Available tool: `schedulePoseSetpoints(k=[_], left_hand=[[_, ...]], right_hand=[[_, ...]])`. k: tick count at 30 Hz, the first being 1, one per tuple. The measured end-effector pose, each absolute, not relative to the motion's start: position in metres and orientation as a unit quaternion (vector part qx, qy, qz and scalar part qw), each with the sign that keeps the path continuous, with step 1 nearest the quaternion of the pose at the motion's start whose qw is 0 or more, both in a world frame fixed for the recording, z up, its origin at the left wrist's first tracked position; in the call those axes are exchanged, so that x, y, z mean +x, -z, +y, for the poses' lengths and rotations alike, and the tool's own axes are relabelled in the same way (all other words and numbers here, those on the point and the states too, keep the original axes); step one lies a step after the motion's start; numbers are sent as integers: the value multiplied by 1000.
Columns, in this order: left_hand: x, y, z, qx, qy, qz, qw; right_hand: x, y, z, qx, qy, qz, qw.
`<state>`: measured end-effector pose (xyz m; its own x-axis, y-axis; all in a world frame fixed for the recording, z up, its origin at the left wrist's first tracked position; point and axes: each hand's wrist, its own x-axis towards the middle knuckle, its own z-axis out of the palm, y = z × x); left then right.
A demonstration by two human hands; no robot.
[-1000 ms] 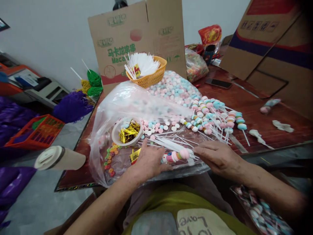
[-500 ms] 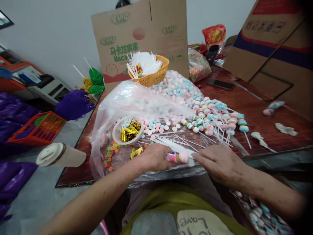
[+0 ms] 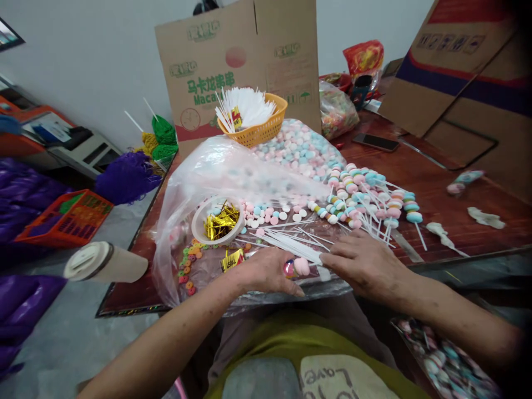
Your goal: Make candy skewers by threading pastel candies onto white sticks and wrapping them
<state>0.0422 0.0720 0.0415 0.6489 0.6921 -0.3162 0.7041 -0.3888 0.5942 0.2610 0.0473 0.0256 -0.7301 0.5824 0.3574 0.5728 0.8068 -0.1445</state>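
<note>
My left hand (image 3: 266, 271) is closed around a candy string, its pink marshmallow candy (image 3: 301, 266) and a bit of colourful wrapper showing past the thumb; the rest is hidden in the palm. To its right, my right hand (image 3: 366, 263) reaches palm down with fingers stretched out, the tips touching the ends of a bundle of white sticks (image 3: 291, 244). Beyond the right hand lies a pile of candy skewers (image 3: 353, 191) in pink, blue and white. A tub (image 3: 195, 227) with gold twist ties (image 3: 222, 221) stands beyond the left hand, near small ring candies (image 3: 185, 271).
Loose pastel candies (image 3: 295, 149) lie under a clear plastic bag (image 3: 199, 160). Behind them are a yellow basket (image 3: 266, 130) of white sticks and a cardboard box (image 3: 286, 72). A cup (image 3: 106, 263) stands at the left edge; a phone (image 3: 376, 142) lies at the right.
The candy in my left hand has shifted slightly left and sits deeper in the grip. My right hand has moved a little up and left over the stick ends.
</note>
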Motion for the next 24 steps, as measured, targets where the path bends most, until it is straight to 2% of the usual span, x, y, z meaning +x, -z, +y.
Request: schedulePoseSetpoints(k=[3,8,11,14,19,22,24], left_hand=[[44,-45,72,850,47,426,305],[68,-33,66,857,78,474,187],[65,-31,68,857,63,448,247],[40,-39,78,851,40,420,314],[11,-44,83,842,71,369,387],[19,-33,72,812,5,340,474],[29,-23,63,786,-35,322,527]], right_hand=[[258,-27,44,-279,7,-936,214],[233,-13,42,-344,-92,-925,131],[226,-5,49,-357,-124,-917,124],[235,-9,56,-333,-138,-917,171],[251,-30,58,-296,-154,-916,222],[246,-30,57,-331,-136,-894,268],[236,-23,57,-349,-109,-892,266]])
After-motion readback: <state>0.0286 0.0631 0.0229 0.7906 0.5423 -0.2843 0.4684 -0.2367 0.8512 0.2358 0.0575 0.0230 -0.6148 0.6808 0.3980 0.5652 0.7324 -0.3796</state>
